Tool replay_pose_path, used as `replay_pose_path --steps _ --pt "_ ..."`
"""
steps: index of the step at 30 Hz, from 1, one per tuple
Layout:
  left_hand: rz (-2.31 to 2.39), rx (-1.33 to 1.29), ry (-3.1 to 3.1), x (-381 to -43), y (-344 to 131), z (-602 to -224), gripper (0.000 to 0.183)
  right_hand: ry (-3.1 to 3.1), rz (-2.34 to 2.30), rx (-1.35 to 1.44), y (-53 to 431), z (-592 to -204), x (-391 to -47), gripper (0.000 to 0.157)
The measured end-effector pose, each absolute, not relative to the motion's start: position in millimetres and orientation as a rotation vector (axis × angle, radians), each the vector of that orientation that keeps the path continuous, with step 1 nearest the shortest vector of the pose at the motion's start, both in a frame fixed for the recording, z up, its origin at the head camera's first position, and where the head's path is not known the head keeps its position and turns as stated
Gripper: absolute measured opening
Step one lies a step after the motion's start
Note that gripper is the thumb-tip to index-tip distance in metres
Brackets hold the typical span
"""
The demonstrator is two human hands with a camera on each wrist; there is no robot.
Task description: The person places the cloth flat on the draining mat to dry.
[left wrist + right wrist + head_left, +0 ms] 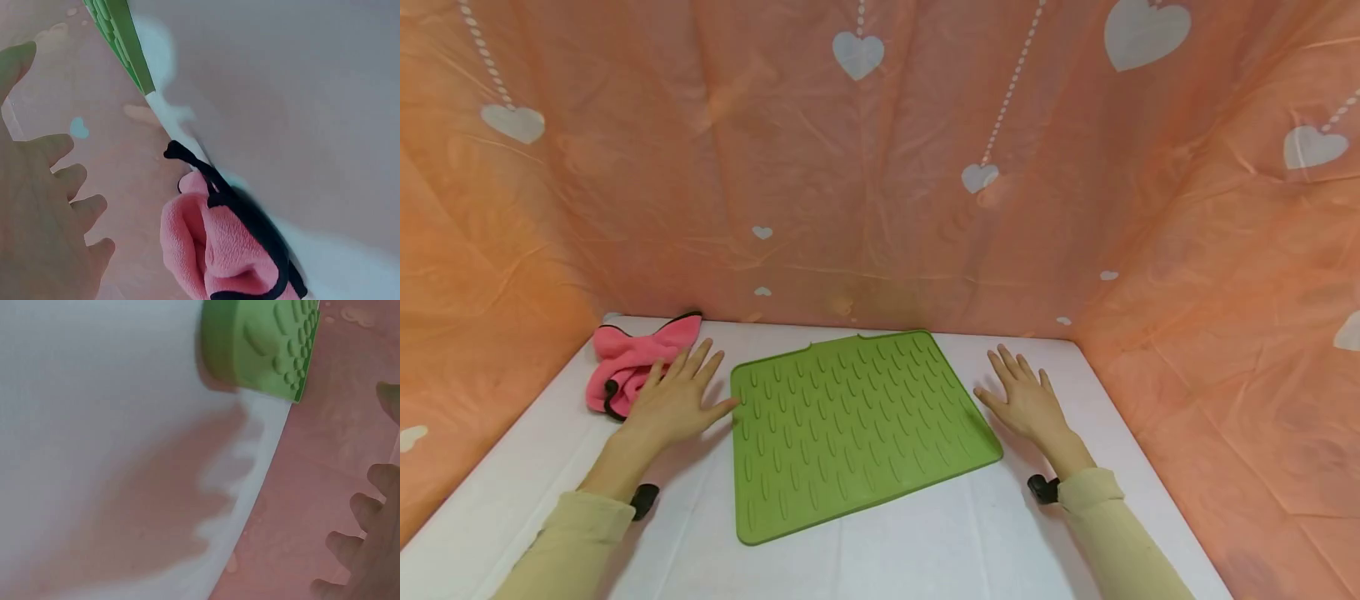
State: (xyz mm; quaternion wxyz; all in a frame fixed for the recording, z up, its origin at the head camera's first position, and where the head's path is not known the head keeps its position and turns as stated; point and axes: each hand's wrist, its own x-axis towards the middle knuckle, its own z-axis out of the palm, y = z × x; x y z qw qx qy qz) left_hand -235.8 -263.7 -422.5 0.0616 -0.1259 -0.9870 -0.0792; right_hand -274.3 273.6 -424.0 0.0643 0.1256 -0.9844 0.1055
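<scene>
A green rubbery mat (857, 425) with rows of raised ridges lies slightly askew on the white table, its right edge curling up a little. My left hand (676, 404) hovers at the mat's left side with fingers spread, the thumb overlapping the mat's edge in the head view. Just beyond that hand sits a crumpled pink cloth (625, 358) with black trim, partly hidden by the fingers. On the other side, my right hand (1026, 404) is spread above the table, apart from the mat's right edge and holding nothing. Its shadow falls on the tabletop in the right wrist view.
An orange curtain (910, 233) printed with pale hearts hangs behind the white table (917, 550) and along both sides. A small black camera (1042, 489) is strapped at the right wrist, another black one (644, 501) at the left.
</scene>
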Motion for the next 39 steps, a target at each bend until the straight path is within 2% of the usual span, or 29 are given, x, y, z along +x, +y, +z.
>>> replay_pose_path --steps 20,27,39 --pt "-0.170 -0.452 -2.942 -236 -316 -412 0.087 -2.953 0.365 0.674 270 -422 -244 0.079" --pt "-0.032 -0.470 -2.935 -244 -344 -418 0.083 -2.977 0.407 0.871 269 -433 -234 0.078" --pt "0.008 -0.516 -2.903 -251 -366 -437 0.086 -3.084 0.426 0.952 273 -444 -226 0.082"
